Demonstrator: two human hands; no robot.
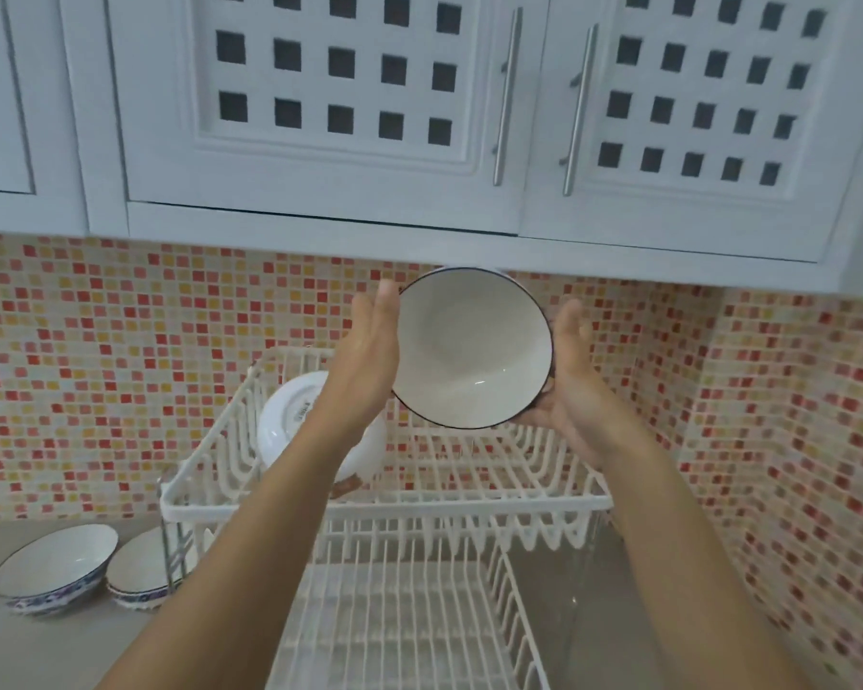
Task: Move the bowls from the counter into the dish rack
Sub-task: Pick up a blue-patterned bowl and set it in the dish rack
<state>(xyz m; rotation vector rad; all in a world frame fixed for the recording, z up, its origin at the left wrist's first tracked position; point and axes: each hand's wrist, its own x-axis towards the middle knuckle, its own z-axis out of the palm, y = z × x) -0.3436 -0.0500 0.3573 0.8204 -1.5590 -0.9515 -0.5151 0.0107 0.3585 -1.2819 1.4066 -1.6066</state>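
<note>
A white bowl with a dark rim (472, 348) is held tilted on its side above the upper tier of the white wire dish rack (384, 507), its inside facing me. My right hand (571, 385) cups it from the right and underneath. My left hand (372, 351) lies flat against its left edge, fingers straight. Another white bowl (290, 420) stands on edge in the rack's upper left, partly behind my left forearm. Two blue-patterned bowls (53, 567) (138, 572) sit on the counter to the left of the rack.
White wall cabinets (320, 117) with metal handles hang low just above the held bowl. A red and orange mosaic backsplash (96, 371) runs behind. The rack's lower tier (404, 625) extends toward me. Grey counter (31, 649) lies at the lower left.
</note>
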